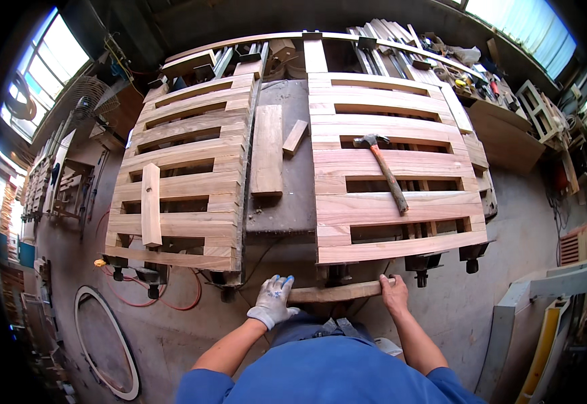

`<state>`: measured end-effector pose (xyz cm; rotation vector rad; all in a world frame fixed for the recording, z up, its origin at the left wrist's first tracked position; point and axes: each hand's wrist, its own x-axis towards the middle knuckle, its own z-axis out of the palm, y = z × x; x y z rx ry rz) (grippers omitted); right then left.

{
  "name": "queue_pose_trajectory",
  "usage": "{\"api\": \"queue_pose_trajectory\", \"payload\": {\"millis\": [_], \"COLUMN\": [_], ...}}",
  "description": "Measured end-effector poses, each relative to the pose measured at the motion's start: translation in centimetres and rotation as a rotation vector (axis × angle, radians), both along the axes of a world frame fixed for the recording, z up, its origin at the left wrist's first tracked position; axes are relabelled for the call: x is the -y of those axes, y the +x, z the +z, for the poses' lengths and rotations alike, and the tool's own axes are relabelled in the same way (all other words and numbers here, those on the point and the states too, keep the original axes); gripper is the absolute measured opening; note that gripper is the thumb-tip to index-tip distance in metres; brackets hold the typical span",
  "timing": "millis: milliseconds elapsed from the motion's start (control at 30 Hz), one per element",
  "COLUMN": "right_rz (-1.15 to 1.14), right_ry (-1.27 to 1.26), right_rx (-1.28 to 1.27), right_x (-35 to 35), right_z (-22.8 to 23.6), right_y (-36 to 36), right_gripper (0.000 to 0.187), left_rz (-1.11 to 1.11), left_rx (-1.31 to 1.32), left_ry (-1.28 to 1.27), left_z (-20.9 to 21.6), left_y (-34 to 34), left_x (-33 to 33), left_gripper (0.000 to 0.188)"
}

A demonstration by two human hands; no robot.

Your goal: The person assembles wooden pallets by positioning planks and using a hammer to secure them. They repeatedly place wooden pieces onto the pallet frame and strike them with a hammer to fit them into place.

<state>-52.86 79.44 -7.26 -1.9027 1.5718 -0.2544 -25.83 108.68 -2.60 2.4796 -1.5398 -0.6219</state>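
Note:
A wooden board [337, 293] spans level between my hands, just in front of my waist. My left hand [272, 300], in a white glove with blue on the fingers, grips its left end. My bare right hand [393, 295] is closed around the right end. Beyond the board lie two slatted wooden panels, a left one [179, 185] and a right one [394, 161], resting on dark metal clamp racks. On the right panel lies a claw hammer [389, 176] with a worn orange-brown handle. A loose wooden block [151, 205] rests across the left panel's slats.
Between the panels, a grey surface [290, 212] carries a wide plank [267, 151] and a short block [295, 137]. A white ring [85, 337] and red hose [189, 296] lie on the floor at left. A grey frame [508, 330] stands at right; timber is piled behind.

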Motion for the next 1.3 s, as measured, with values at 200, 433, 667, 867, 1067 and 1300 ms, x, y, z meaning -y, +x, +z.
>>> {"api": "queue_pose_trajectory", "payload": {"millis": [200,433,667,867,1067,1300], "right_rz": [0.038,-0.313,-0.335,-0.298,-0.314,-0.294], "right_ry": [0.111,0.189,0.231,0.246,0.298,0.359], "right_rx": [-0.189,-0.235,-0.353,-0.356,-0.375,-0.366], "right_x": [2.7,4.0,3.3,3.1,3.6,4.2], "right_z": [0.0,-3.4,0.4,1.4,0.6,-3.1], "right_y": [3.0,4.1,5.8,6.2,6.1,5.0], "right_gripper": [0.055,0.054,0.051,0.05,0.049,0.052], "left_rz": [-0.012,-0.128,-0.125,-0.107,-0.111,-0.097], "left_rx": [-0.142,-0.169,-0.264,-0.258,-0.242,-0.183], "left_ry": [0.312,0.261,0.402,0.315,0.414,0.393], "left_z": [-4.8,-3.8,-2.9,-4.3,-3.4,-2.0], "left_y": [2.1,2.1,2.7,2.6,2.6,2.2], "left_x": [0.4,3.3,4.4,3.8,4.4,4.7], "left_gripper": [0.084,0.072,0.057,0.057,0.054,0.041]}}
